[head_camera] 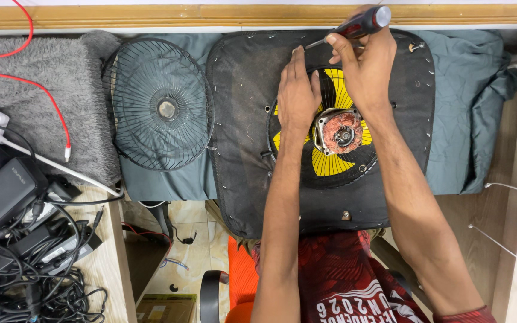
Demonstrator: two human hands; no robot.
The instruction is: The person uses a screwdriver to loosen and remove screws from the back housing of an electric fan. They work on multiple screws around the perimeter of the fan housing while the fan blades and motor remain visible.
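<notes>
Head view: fan housing, a black rounded panel, lies flat on a teal cloth at the bench's far edge. Round opening in its middle shows yellow blades and a bare motor with copper-coloured windings in a grey metal frame. Small metal clips dot the panel's rim.

Left hand lies flat, fingers together and extended, on the panel at the opening's upper-left rim; it grips nothing. Right hand is closed around a screwdriver with red-and-black handle; the shaft points left, its tip at the panel's far edge near the left fingertips.

Black wire grille lies just left of the housing, overlapping cloth and a grey fleece. Red cables cross the fleece. Black adapters and tangled cords fill the bench's near-left corner. A flat cardboard package, brownish-green, sits on the floor below.
</notes>
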